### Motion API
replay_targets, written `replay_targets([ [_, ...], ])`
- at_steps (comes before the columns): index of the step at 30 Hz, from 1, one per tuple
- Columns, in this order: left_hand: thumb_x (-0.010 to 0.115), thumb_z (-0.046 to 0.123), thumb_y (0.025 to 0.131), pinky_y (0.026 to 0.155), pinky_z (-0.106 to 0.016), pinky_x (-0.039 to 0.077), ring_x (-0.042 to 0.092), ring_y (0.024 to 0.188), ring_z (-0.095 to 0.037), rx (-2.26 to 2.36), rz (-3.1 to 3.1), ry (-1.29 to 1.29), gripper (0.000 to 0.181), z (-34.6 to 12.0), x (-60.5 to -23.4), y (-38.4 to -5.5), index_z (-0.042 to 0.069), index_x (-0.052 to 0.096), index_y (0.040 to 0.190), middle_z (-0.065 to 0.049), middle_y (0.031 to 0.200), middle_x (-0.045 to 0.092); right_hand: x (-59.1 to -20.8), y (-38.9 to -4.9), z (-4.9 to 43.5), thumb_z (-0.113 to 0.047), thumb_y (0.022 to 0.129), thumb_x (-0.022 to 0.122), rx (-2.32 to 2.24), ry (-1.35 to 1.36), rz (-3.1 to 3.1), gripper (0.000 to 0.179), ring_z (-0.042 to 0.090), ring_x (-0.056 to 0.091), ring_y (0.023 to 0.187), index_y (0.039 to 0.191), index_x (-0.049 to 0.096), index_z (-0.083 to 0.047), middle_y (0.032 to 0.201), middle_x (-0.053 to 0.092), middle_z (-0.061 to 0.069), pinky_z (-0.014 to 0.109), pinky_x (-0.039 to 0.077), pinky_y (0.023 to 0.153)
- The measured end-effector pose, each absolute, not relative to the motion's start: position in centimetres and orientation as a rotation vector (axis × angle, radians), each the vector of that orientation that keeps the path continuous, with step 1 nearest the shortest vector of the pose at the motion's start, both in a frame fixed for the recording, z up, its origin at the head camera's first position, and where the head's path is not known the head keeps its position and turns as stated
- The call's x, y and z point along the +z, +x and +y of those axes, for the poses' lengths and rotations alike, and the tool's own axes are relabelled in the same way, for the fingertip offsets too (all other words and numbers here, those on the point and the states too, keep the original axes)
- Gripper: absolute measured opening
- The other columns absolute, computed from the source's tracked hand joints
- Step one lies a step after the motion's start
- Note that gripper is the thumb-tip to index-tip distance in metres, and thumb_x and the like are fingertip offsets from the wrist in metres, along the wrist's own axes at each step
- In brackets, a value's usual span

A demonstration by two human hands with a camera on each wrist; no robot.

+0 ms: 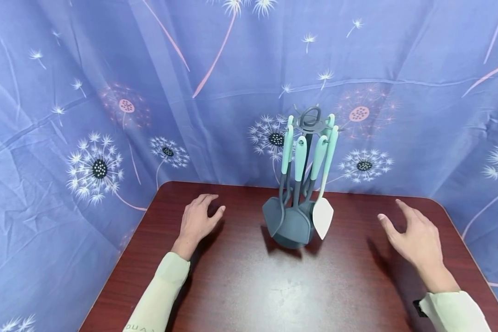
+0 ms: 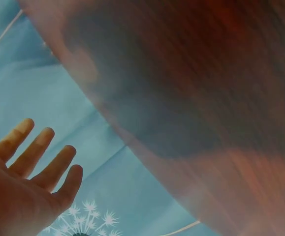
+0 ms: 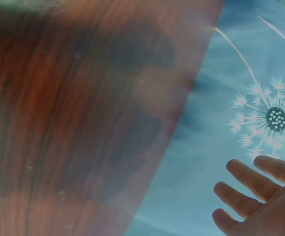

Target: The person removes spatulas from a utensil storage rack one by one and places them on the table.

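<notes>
A dark utensil stand (image 1: 309, 124) with a ring on top stands toward the back of the table. Kitchen tools with mint-green handles hang around it, among them a grey turner (image 1: 295, 226) and a white-headed spatula (image 1: 323, 216). To the left of the stand, my left hand (image 1: 197, 221) hovers over the table with thumb and fingers apart, holding nothing. My right hand (image 1: 417, 235) is off to the stand's right, also bare, thumb spread from the fingers. Both wrist views show the left fingers (image 2: 44, 147) and right fingers (image 3: 253, 179) loosely extended.
The reddish-brown wooden table (image 1: 249, 286) has rounded back corners. A blue curtain (image 1: 224, 120) printed with dandelions hangs behind it and along both sides. A dark band sits at the right sleeve's cuff (image 1: 452, 306).
</notes>
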State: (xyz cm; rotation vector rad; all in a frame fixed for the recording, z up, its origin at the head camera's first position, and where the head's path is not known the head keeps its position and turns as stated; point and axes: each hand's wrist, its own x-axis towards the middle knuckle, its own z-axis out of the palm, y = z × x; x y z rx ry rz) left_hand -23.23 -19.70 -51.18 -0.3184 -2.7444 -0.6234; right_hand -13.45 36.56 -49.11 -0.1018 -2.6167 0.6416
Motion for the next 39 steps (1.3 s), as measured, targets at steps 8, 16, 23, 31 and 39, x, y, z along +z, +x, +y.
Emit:
replay_targets([
  [8, 0.068, 0.051, 0.100, 0.105, -0.059, 0.047, 0.062, 0.128, -0.035, -0.658, -2.706, -0.321, 0.049, -19.3, -50.5, -23.0, 0.019, 0.070, 0.138, -0.006, 0.140, 0.066, -48.1, -13.6, 36.3, -0.038, 0.101, 0.068, 0.699, -0.082, -2.575, 0.066, 0.059, 0.054, 0.124, 0.152, 0.052, 0.002, 0.138, 0.058, 0.038, 0.069, 0.039, 0.097],
  [16, 0.066, 0.052, 0.101, 0.107, -0.059, 0.045, 0.061, 0.130, -0.033, -0.728, -2.689, -0.347, 0.049, -18.5, -49.8, -22.6, 0.021, 0.069, 0.140, -0.004, 0.141, 0.066, -46.7, -13.7, 35.8, -0.038, 0.102, 0.066, 0.737, -0.066, -2.587, 0.067, 0.057, 0.051, 0.129, 0.156, 0.049, -0.001, 0.144, 0.056, 0.035, 0.071, 0.039, 0.098],
  [23, 0.067, 0.050, 0.101, 0.109, -0.060, 0.042, 0.061, 0.132, -0.031, -0.827, -2.675, -0.352, 0.047, -18.1, -49.3, -22.1, 0.022, 0.069, 0.139, -0.002, 0.140, 0.067, -44.9, -13.8, 35.2, -0.037, 0.103, 0.067, 0.772, -0.037, -2.575, 0.067, 0.058, 0.051, 0.131, 0.158, 0.048, -0.005, 0.147, 0.055, 0.033, 0.072, 0.038, 0.098],
  [31, 0.066, 0.049, 0.102, 0.111, -0.058, 0.042, 0.062, 0.132, -0.028, -0.858, -2.645, -0.382, 0.045, -17.8, -48.9, -22.3, 0.023, 0.069, 0.139, -0.001, 0.138, 0.068, -42.8, -14.0, 34.7, -0.035, 0.104, 0.067, 0.819, -0.007, -2.549, 0.065, 0.054, 0.048, 0.138, 0.160, 0.047, -0.009, 0.152, 0.053, 0.028, 0.073, 0.037, 0.103],
  [39, 0.067, 0.048, 0.102, 0.107, -0.056, 0.046, 0.063, 0.130, -0.024, -0.910, -2.586, -0.464, 0.044, -17.7, -49.1, -22.1, 0.023, 0.070, 0.138, 0.000, 0.136, 0.069, -41.7, -14.3, 34.2, -0.034, 0.103, 0.068, 0.849, 0.034, -2.520, 0.064, 0.052, 0.047, 0.141, 0.161, 0.047, -0.014, 0.154, 0.054, 0.023, 0.074, 0.036, 0.105],
])
